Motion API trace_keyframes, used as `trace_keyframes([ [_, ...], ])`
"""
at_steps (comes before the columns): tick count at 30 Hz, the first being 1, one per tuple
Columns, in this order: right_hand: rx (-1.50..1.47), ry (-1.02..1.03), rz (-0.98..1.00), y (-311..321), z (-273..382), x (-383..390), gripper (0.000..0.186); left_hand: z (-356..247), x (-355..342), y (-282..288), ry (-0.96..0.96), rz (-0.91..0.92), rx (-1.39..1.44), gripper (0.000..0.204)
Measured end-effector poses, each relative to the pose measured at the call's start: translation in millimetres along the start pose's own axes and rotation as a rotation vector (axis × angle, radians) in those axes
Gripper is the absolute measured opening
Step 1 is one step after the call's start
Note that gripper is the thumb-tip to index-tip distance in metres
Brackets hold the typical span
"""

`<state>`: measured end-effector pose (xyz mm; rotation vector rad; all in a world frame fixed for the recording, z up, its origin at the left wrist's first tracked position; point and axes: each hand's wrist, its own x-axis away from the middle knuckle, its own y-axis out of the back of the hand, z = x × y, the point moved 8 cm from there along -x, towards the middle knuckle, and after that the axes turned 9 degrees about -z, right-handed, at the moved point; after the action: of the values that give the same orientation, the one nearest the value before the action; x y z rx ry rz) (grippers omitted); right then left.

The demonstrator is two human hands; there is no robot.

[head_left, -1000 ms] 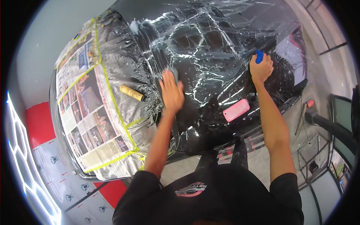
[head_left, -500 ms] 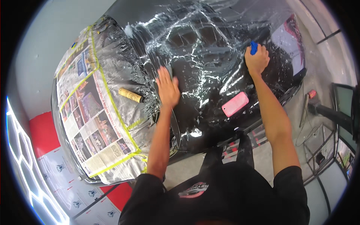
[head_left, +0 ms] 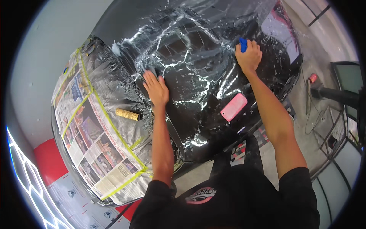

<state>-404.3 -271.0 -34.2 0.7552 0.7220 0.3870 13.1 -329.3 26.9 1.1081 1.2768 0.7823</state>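
Observation:
A dark car bonnet point(head_left: 198, 126) lies in front of me, wet and glossy, with white streaks and wrinkles across what looks like a sheet of film. My left hand point(head_left: 156, 89) rests flat on the bonnet near its left edge, fingers stretched out and holding nothing. Farther right, my right hand point(head_left: 249, 57) is closed around a small blue object point(head_left: 243, 45); its lower part is hidden in the grip, so its exact kind is unclear. Nearer to me, a pink, rounded rectangular block point(head_left: 233, 107) with a small hole at one end lies on the bonnet.
Newspaper point(head_left: 89, 128) held by yellow tape point(head_left: 108, 126) covers the panel at left. On it lies a tan patterned cylinder point(head_left: 127, 114). A white and red sheet point(head_left: 280, 32) shows at the bonnet's far right. A black metal stand point(head_left: 331, 91) is beyond the car's right side.
The view has shifted slightly. My left hand has slid a little leftward along the bonnet's left side. My right hand keeps its hold on the blue object and stays at about the same place.

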Motion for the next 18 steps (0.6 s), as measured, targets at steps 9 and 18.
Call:
trace_keyframes([
  [9, 0.018, -0.017, 0.012, 9, -14, -8, 0.037, -31, 22, 3, -0.05, 0.003, 0.015, 0.067],
  [18, 0.049, -0.014, -0.003, 9, -29, -3, 0.037, -63, 114, 6, -0.08, 0.137, 0.078, 0.069],
])
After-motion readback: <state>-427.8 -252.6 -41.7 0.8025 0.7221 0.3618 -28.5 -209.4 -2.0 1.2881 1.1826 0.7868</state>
